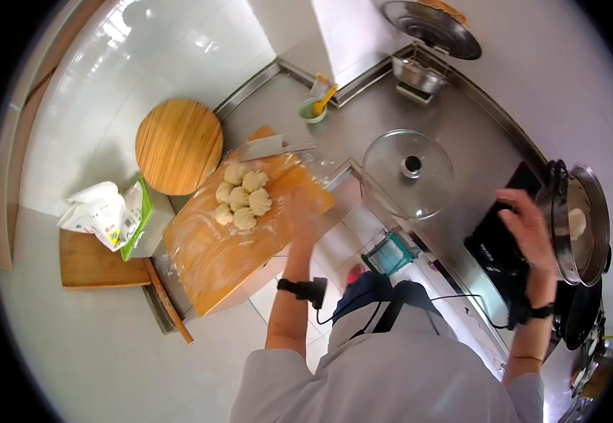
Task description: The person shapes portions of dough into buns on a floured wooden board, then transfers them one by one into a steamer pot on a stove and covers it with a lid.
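Over the right edge of a floured wooden cutting board [201, 264] is my left hand [302, 214], blurred, just right of a cluster of several pleated dough buns [239, 198]; whether it holds anything cannot be told. My right hand [526, 227] is raised beside a steel steamer pot [563, 243], its fingers apart and nothing seen in them. Inside the pot lies one pale dough bun [577, 223]. A black induction cooker [489, 238] is partly below my right hand. A glass lid [428, 182] with a black knob lies on the steel counter between my hands.
A cleaver [261, 148] lies at the board's back edge. Nearby are a round wooden board [179, 147], a green bowl [313, 112] with a yellow spoon [325, 100], a white bag [98, 211] on a lidded bin, and a rolling pin [166, 301]. A metal lid [433, 26] is at the wall.
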`<move>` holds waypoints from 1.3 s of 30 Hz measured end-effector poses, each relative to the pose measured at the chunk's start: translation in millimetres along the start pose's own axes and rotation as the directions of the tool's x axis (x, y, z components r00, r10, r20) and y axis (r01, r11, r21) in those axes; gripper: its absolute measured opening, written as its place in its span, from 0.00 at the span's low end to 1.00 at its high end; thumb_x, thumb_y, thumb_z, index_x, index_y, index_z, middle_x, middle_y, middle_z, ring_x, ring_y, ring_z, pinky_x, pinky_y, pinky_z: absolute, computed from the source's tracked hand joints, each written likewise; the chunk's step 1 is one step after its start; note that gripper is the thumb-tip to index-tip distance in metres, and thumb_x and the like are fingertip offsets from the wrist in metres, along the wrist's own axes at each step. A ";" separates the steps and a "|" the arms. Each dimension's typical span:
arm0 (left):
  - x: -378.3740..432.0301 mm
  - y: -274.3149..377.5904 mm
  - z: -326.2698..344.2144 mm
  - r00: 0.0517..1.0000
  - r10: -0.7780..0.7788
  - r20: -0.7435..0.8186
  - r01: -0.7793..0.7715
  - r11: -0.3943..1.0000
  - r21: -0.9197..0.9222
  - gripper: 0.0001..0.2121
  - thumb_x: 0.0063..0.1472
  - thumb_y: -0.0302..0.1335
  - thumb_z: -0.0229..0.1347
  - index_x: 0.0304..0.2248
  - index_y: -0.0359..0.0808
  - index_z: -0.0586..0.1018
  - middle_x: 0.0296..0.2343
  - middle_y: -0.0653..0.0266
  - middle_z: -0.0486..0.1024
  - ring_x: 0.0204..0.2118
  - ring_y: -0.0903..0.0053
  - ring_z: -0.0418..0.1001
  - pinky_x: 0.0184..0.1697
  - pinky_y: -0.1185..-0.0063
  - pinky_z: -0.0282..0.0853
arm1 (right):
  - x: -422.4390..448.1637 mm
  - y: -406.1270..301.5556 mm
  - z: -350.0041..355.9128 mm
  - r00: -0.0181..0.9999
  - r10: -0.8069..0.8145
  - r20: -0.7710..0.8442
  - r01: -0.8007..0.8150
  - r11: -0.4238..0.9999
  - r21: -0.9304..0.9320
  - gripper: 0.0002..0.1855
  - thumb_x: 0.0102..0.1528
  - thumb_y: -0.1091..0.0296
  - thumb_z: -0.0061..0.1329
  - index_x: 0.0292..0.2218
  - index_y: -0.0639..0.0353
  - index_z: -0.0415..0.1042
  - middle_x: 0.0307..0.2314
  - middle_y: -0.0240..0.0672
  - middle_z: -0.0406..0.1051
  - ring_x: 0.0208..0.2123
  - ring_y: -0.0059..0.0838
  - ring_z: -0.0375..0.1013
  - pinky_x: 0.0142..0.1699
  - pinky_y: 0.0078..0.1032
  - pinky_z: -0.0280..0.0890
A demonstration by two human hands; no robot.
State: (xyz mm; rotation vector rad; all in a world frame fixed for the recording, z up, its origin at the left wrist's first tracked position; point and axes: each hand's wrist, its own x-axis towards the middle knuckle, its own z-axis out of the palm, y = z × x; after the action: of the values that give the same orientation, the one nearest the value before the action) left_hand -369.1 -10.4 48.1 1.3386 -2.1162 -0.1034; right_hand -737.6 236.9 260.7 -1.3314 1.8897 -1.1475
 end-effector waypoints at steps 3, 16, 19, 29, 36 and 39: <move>14.2 -63.1 -27.2 0.949 -0.300 -0.101 0.307 0.950 0.062 0.25 0.48 0.32 0.61 0.45 0.30 0.69 0.41 0.46 0.67 0.46 0.51 0.63 0.51 0.65 0.60 | 28.9 30.9 80.2 0.973 0.141 0.183 -0.171 0.972 0.162 0.16 0.56 0.65 0.48 0.45 0.60 0.69 0.37 0.30 0.70 0.40 0.21 0.67 0.46 0.20 0.62; -24.7 -153.7 -64.3 0.767 -0.628 0.129 0.634 0.773 -0.008 0.31 0.41 0.35 0.65 0.45 0.32 0.68 0.41 0.45 0.66 0.43 0.51 0.66 0.46 0.65 0.64 | 158.4 -2.3 439.5 0.846 -0.320 0.425 0.391 0.916 -0.088 0.23 0.47 0.66 0.53 0.45 0.62 0.66 0.38 0.46 0.67 0.43 0.41 0.67 0.47 0.33 0.64; -35.0 -160.1 -64.9 0.883 -0.461 -0.088 0.468 0.879 0.092 0.31 0.42 0.32 0.65 0.47 0.33 0.66 0.42 0.45 0.65 0.45 0.52 0.65 0.47 0.65 0.63 | 168.2 -26.1 490.9 0.819 -0.269 0.507 0.378 0.917 -0.123 0.26 0.46 0.65 0.53 0.47 0.60 0.63 0.42 0.48 0.63 0.46 0.48 0.63 0.49 0.37 0.62; -39.3 -149.7 -68.4 0.795 -0.578 0.182 0.574 0.815 0.082 0.36 0.41 0.30 0.64 0.51 0.35 0.62 0.45 0.48 0.64 0.48 0.51 0.62 0.50 0.64 0.62 | 155.1 -22.5 549.6 0.884 -0.221 0.412 0.395 0.825 -0.404 0.34 0.41 0.66 0.58 0.50 0.54 0.60 0.44 0.46 0.58 0.44 0.47 0.63 0.47 0.37 0.63; -44.4 -154.9 -51.8 0.798 -0.569 0.196 0.600 0.778 -0.187 0.32 0.42 0.31 0.64 0.48 0.33 0.66 0.46 0.46 0.65 0.50 0.52 0.63 0.51 0.67 0.62 | 155.7 -34.9 536.1 0.842 -0.358 0.405 0.509 0.777 -0.370 0.30 0.38 0.65 0.59 0.45 0.55 0.65 0.42 0.46 0.62 0.42 0.47 0.64 0.47 0.39 0.62; -84.0 -192.5 -46.8 0.854 -0.501 0.136 0.509 0.756 -0.411 0.32 0.41 0.32 0.65 0.48 0.32 0.67 0.44 0.54 0.68 0.46 0.64 0.66 0.48 0.71 0.64 | 149.2 -35.7 512.1 0.928 -0.220 0.302 0.245 0.968 -0.047 0.28 0.43 0.68 0.57 0.46 0.57 0.64 0.41 0.43 0.65 0.43 0.43 0.66 0.46 0.34 0.65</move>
State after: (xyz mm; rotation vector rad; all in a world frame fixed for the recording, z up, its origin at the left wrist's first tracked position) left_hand -167.4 -20.8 -26.1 1.5826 -1.5490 -0.7717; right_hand -357.9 -75.0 50.4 -1.7071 1.6106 -0.9235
